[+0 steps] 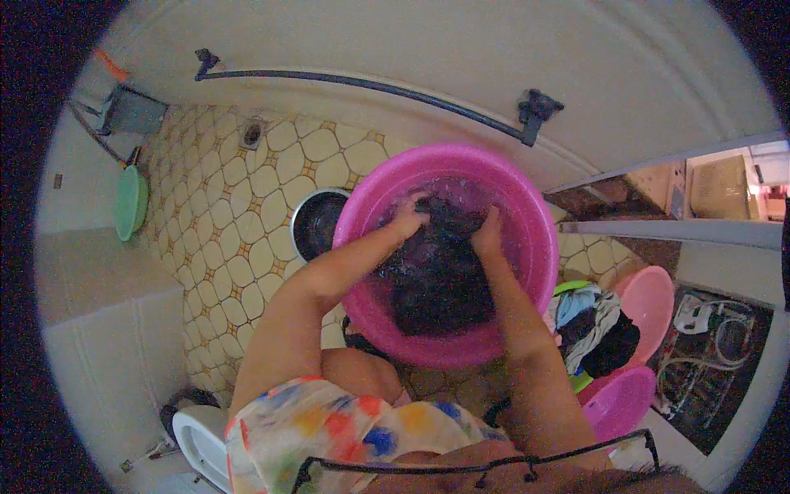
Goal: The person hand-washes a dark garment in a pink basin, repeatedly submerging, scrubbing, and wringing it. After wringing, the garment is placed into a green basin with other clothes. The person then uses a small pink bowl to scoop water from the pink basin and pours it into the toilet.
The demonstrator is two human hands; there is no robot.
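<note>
A large pink plastic basin point(537, 272) stands on the tiled floor before me, with water in it. Dark wet cloth point(441, 278) lies in the water and fills much of the basin's middle. My left hand point(410, 217) is at the cloth's upper left edge, thumb and fingers bent against it; whether they grip it is unclear. On the cloth's upper right side is my right hand point(489, 233), fingers pointing up along the edge, partly hidden by water and cloth. Both forearms reach over the basin's near rim.
A dark bowl with a pale rim point(297, 225) stands against the basin's left side. At right are heaped clothes point(592, 327), a light pink basin point(657, 296) and a smaller magenta basin point(623, 401). A metal bar point(370, 85) runs along the wall ahead; a toilet point(200, 441) is lower left.
</note>
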